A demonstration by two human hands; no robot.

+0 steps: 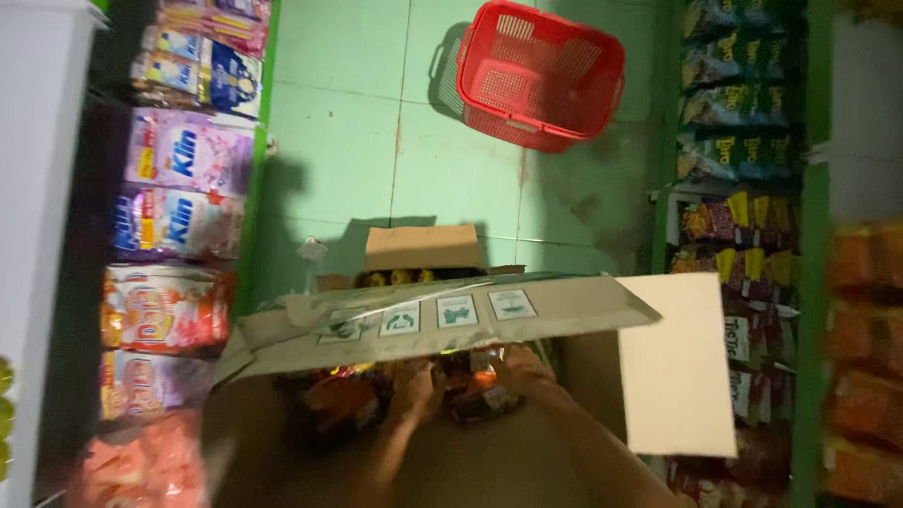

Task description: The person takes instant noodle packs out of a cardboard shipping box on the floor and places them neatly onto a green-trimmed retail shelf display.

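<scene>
Both of my hands reach down into an open cardboard box [451, 325] that stands on the floor. My left hand [419, 386] and my right hand [527, 369] are closed on shiny orange and dark snack packets [475, 388] inside the box, just under its long front flap. More packets [343, 395] lie to the left in the box. The image is blurred, so the exact grip is hard to see.
A red plastic shopping basket [541, 75] sits on the green tiled floor [348, 141] beyond the box. Shelves of bagged goods [179, 179] line the left side and snack shelves [734, 113] line the right. A pale box flap [677, 362] sticks out to the right.
</scene>
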